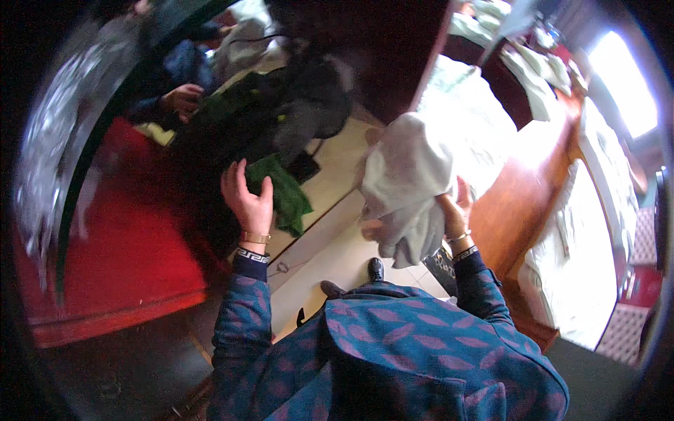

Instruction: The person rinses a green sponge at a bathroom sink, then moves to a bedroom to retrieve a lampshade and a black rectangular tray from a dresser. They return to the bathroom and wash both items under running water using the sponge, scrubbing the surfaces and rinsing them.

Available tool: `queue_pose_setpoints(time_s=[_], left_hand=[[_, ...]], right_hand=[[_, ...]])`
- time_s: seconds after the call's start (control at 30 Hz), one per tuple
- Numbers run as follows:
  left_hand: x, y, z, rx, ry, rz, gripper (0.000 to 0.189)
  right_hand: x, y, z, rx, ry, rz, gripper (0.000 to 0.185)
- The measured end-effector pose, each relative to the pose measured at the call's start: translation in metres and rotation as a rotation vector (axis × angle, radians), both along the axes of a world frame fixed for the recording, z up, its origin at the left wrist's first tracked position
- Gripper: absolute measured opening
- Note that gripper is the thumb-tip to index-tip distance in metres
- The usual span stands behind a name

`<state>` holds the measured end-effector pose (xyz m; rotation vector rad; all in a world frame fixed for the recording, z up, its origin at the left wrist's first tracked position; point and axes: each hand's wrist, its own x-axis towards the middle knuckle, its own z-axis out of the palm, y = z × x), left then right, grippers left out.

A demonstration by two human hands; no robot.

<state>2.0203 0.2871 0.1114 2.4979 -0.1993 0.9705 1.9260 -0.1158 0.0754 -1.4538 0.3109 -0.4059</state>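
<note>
My right hand (456, 208) grips the edge of a crumpled white cloth (408, 168), which hangs in loose folds above the floor. Bright white fabric (468, 121) lies behind it, and where the two pieces part is hard to see. My left hand (246, 197) is raised with thumb and fingers apart. Just beyond it is a dark green cloth (292, 202); whether the fingers touch it cannot be made out. A dark, blurred heap (295, 105) lies past the green cloth on a cream surface (337, 163).
Red-covered furniture (137, 237) stands at the left. At the far left, another person's hand (184, 100) shows from a dark blue sleeve. A polished wooden table (516, 205) is at the right, with white fabric (574, 263) beyond it. My shoe (375, 269) is on the tiled floor.
</note>
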Motion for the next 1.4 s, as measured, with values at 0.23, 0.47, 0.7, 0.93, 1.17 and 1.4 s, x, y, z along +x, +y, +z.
queue_pose_setpoints(time_s=[0.23, 0.47, 0.7, 0.93, 1.17, 1.4], left_hand=[[0.017, -0.048, 0.012, -0.052, 0.214, -0.15, 0.069], [0.066, -0.046, -0.017, -0.074, 0.397, 0.02, 0.034], [0.065, -0.037, 0.02, -1.114, 0.262, -0.067, 0.027], [0.04, -0.024, 0.104, -1.302, 0.074, -0.122, 0.035], [0.003, 0.005, 0.166, -1.175, -0.328, -0.112, 0.034], [-0.036, 0.017, 0.193, -1.025, -0.377, -0.086, 0.031]], right_hand=[[-0.082, -0.002, -0.046, 0.232, 0.204, -0.202, 0.047], [-0.084, -0.029, -0.039, 0.055, 0.194, -0.178, 0.049], [-0.04, -0.012, 0.035, -0.057, 0.004, -0.028, 0.05], [0.017, 0.034, 0.069, -0.146, -0.177, 0.04, 0.047], [0.055, 0.079, 0.075, -0.415, -0.242, 0.133, 0.05], [0.124, 0.112, 0.096, -0.812, -0.425, 0.13, 0.039]])
